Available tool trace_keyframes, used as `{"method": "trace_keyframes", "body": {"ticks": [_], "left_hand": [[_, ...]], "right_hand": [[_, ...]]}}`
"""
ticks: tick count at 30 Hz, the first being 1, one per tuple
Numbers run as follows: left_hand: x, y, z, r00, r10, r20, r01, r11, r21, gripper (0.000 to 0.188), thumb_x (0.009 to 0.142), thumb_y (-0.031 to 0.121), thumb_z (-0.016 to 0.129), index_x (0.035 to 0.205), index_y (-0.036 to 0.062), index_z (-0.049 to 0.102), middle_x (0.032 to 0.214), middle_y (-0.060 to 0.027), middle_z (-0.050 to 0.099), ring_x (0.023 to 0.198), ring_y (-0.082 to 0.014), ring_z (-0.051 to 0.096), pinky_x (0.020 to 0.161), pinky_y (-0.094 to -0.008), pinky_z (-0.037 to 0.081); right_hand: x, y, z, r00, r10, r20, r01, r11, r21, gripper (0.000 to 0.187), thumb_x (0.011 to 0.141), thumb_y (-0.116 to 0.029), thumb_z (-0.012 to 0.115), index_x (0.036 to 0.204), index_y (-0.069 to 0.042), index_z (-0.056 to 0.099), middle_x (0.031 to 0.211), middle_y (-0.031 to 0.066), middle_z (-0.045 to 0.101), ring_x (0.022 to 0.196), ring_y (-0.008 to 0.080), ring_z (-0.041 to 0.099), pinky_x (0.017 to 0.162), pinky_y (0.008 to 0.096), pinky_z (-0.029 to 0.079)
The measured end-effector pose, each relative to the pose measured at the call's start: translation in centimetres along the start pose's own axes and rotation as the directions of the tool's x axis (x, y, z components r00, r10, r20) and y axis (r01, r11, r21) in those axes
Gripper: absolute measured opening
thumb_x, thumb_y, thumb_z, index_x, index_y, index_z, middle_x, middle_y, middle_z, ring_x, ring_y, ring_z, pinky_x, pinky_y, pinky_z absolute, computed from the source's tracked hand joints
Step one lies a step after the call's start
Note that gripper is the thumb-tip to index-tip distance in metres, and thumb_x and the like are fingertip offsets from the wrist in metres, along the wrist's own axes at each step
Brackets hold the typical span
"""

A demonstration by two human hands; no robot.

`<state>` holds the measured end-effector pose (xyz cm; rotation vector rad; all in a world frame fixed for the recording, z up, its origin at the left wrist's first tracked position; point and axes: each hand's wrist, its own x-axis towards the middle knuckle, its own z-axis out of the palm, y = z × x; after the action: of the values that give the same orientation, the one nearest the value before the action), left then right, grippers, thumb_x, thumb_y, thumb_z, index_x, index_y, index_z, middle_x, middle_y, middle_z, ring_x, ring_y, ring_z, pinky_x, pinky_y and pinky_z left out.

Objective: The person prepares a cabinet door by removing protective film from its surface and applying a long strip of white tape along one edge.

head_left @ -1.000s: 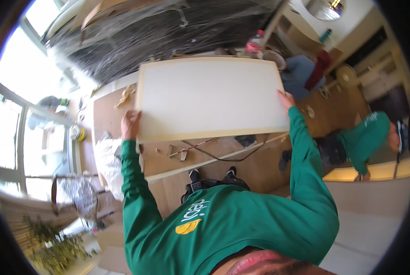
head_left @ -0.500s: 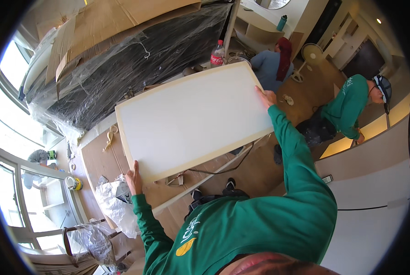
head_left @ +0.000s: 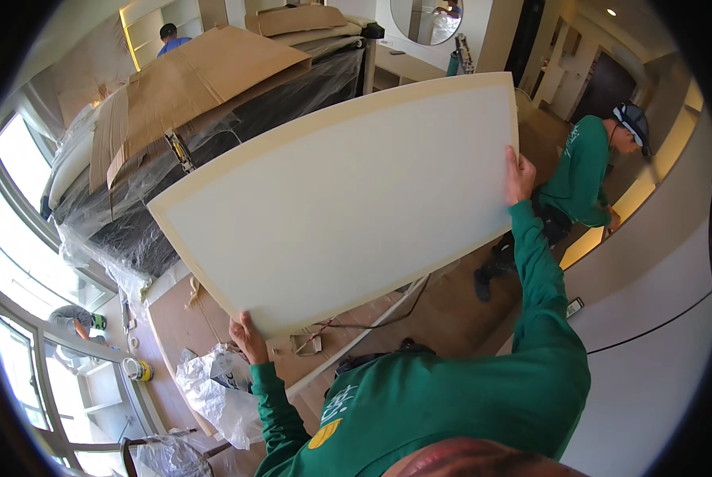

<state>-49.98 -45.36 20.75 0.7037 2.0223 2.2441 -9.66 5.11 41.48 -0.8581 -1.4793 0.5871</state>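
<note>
Left hand: the left hand (head_left: 249, 340) grips the lower corner of a big white panel (head_left: 348, 199), fingers curled over its edge.
Right hand: the right hand (head_left: 519, 176) is clamped on the panel's opposite short edge, near the upper corner, thumb on the face.
Hands together: set far apart, at opposite ends of the panel, both arms in green sleeves.
Panel: held up in the air in front of the person, tilted, its left end lower than its right; nothing else carries it.
Handling: it looks flat and stiff, with a smooth, likely slippery face and a cream border; probably light enough for one person but awkward for its width. Corners and edges seem the parts most easily knocked, so a hold on two opposite edges suits it.
Around: behind it, furniture wrapped in clear plastic (head_left: 133, 215) and cardboard (head_left: 189, 79); to the right a co-worker (head_left: 583, 179) in green bends down; crumpled plastic (head_left: 217, 389) lies on the floor below.
</note>
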Motion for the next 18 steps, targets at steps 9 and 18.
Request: {"method": "trace_keyframes", "body": {"ticks": [9,18], "left_hand": [[2.0,4.9,6.0,0.985,0.168,-0.044,-0.166,0.985,0.043,0.047,0.109,0.037,0.044,0.076,0.0045,0.048,0.067,0.0031,0.042,0.065,-0.0086,0.037,0.055,-0.0334,0.032],[-1.2,11.9,12.2,0.981,0.078,0.18,-0.069,0.996,-0.058,0.05,0.11,0.043,0.043,0.083,0.0039,0.059,0.072,0.0053,0.055,0.067,-0.0038,0.047,0.058,-0.0244,0.039]], "right_hand": [[4.6,1.9,-7.8,0.981,-0.056,-0.187,0.101,0.965,0.241,0.041,0.098,-0.035,0.071,0.107,0.004,0.073,0.097,0.0038,0.07,0.086,0.01,0.06,0.079,0.0274,0.051],[8.5,5.0,-14.2,0.981,0.191,-0.017,-0.188,0.976,0.109,0.049,0.098,-0.042,0.069,0.111,0.006,0.071,0.102,0.0051,0.071,0.09,0.0116,0.063,0.082,0.0287,0.052]]}}
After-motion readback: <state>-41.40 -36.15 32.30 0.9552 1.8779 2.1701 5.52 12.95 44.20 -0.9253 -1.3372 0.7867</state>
